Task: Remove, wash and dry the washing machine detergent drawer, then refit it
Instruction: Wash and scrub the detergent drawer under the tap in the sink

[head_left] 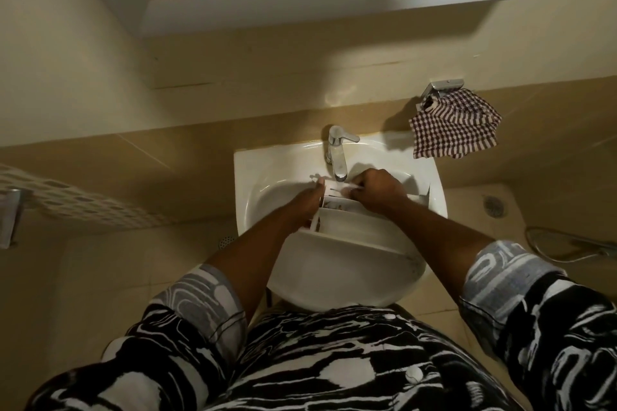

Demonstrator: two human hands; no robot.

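Note:
The white detergent drawer (350, 227) lies across the white sink (253, 177), its far end under the chrome tap (337, 153). My left hand (309, 202) grips the drawer's left side wall. My right hand (377, 192) is closed over the drawer's far compartment just below the spout, fingers curled down into it. Whether it holds anything small I cannot tell. Dark residue shows in the compartment between my hands. Whether water is running I cannot tell.
A chequered cloth (455, 125) hangs from a metal holder (442, 88) on the wall right of the sink. A perforated white basket (76, 203) sits at the left. A hose and spray head (574, 243) and a floor drain (494, 205) lie at the right.

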